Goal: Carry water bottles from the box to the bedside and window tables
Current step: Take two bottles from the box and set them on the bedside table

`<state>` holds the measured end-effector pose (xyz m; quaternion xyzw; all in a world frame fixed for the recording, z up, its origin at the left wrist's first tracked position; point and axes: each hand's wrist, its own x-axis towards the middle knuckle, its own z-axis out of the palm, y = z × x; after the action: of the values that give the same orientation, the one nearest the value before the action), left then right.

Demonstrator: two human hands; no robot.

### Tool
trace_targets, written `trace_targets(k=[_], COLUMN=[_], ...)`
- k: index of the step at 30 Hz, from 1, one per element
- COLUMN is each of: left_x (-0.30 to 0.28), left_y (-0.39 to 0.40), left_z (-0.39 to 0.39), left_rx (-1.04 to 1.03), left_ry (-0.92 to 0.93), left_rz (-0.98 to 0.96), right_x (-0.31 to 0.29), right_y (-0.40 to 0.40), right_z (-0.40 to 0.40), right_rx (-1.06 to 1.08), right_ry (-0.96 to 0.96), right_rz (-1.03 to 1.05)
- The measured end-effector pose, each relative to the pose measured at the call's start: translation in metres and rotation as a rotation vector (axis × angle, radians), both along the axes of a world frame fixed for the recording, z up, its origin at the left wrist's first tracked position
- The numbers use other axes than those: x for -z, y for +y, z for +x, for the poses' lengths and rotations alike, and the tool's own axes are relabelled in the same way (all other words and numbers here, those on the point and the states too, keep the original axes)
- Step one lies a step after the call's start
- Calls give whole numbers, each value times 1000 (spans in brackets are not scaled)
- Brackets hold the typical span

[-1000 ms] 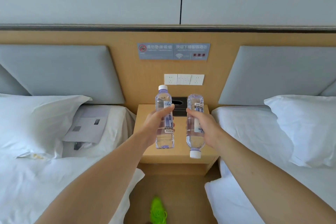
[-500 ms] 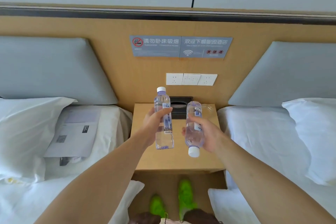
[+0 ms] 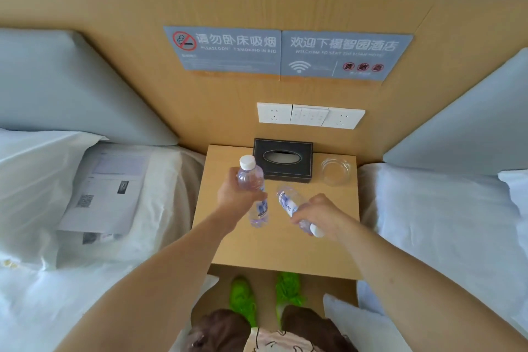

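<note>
I stand at the wooden bedside table (image 3: 288,251) between two beds. My left hand (image 3: 234,197) grips a clear water bottle (image 3: 251,180) with a white cap, held nearly upright over the table's left part. My right hand (image 3: 317,213) grips a second water bottle (image 3: 287,201), which lies tilted with its white cap pointing down toward me and its base up and to the left. Both bottles are over the tabletop; I cannot tell whether either touches it.
A black tissue box (image 3: 283,161) and a glass ashtray (image 3: 335,171) sit at the table's back. Wall sockets (image 3: 310,116) are above. A white bed with papers (image 3: 105,188) lies to the left, another bed (image 3: 445,226) to the right. My green shoes (image 3: 243,297) show below.
I have stepped closer and the view has tipped down onto the table. Both bottles have come lower over the tabletop, and the right one has tilted further toward lying flat.
</note>
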<state>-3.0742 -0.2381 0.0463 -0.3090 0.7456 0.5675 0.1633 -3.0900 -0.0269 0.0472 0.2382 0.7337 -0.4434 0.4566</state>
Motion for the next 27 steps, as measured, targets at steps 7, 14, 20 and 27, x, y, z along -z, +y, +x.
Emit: trace_targets(k=[7, 14, 20, 27], left_x=[37, 75, 93, 105], left_y=[-4, -12, -13, -19], left_z=[-9, -28, -38, -51], left_rx=[187, 286, 312, 431], left_ry=[-26, 11, 17, 104], left_rz=[-177, -259, -284, -353], right_x=[33, 62, 75, 82], right_y=[3, -11, -24, -34], right_z=[-27, -38, -48, -58], right_rx=[-323, -342, -333, -313], right_ry=[261, 420, 522, 644], right_rz=[202, 217, 179, 192])
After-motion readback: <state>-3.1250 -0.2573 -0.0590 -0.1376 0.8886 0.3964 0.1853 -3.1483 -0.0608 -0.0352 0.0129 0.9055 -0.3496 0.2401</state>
